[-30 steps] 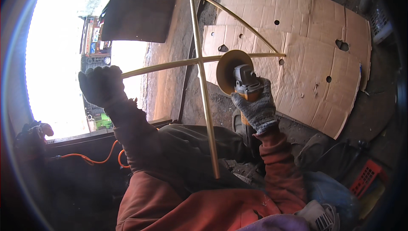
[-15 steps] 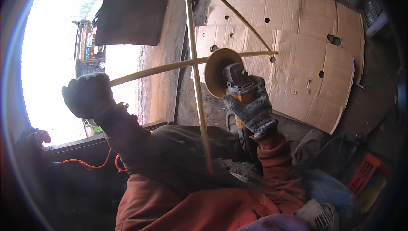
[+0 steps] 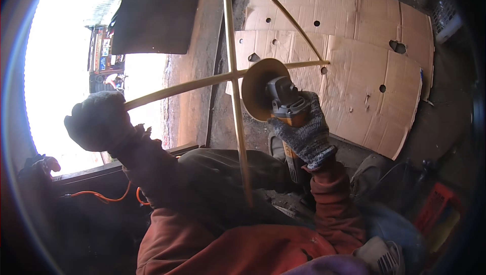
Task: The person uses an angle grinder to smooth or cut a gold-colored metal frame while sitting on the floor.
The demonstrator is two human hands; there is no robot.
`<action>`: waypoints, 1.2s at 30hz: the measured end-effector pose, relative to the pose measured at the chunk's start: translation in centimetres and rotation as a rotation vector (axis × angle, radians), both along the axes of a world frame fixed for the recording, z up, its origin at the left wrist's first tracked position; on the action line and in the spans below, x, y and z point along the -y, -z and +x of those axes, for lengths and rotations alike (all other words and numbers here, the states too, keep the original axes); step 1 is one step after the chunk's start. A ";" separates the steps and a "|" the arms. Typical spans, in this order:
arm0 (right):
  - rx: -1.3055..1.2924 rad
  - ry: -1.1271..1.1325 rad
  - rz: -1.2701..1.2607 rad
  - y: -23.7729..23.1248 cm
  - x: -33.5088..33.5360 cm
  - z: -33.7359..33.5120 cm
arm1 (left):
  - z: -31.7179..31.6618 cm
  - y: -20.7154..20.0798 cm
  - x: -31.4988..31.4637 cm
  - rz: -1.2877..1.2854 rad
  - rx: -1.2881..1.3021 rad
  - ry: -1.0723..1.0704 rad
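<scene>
My left hand (image 3: 101, 120), in a dark work glove, is closed round the left end of a brass-coloured metal frame (image 3: 177, 90). The frame is made of long thin bars that cross near its middle, with a slanting bar joining at the right tip. In its grey knitted glove, my right hand (image 3: 310, 132) grips an angle grinder (image 3: 291, 107) with an orange and dark grey body. The grinder's round disc (image 3: 261, 90) lies against or just over the crossbar, right of the crossing, and hides part of it. Whether the disc touches the metal, I cannot tell.
Flattened cardboard sheets (image 3: 372, 88) with holes cover the floor at the right. A dark panel (image 3: 154, 12) stands by the bright opening at the left. An orange cable (image 3: 104, 197) runs at lower left, and a red crate (image 3: 434, 209) sits at lower right.
My left hand has shifted slightly left and down with the bar's end. The crossing has moved a little right. The grinder stays almost in place, its handle and my right hand slightly lower.
</scene>
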State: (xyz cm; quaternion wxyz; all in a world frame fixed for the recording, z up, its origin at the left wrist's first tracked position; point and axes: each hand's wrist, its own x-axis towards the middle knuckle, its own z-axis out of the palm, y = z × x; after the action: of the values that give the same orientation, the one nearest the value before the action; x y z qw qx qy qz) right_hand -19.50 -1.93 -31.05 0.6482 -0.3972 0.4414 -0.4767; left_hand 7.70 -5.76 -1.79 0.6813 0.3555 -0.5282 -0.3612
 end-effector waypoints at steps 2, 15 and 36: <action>0.101 -0.044 0.040 0.0 -0.3 0.2 | 1.2 -1.0 -0.6 -0.027 -1.114 0.738; 0.255 0.026 0.258 5.3 0.4 -0.6 | -2.9 0.3 -0.6 -0.254 -1.711 1.236; 0.281 0.068 0.093 4.3 -0.7 1.8 | -1.3 0.8 -0.8 0.043 -2.821 1.557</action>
State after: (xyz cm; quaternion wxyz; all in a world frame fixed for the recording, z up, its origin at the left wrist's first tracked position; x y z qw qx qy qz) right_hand -17.71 -1.23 -35.34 0.7048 -0.2811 0.3812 -0.5281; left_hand 6.37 -4.97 -2.61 -0.2553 0.5763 -0.4506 0.6322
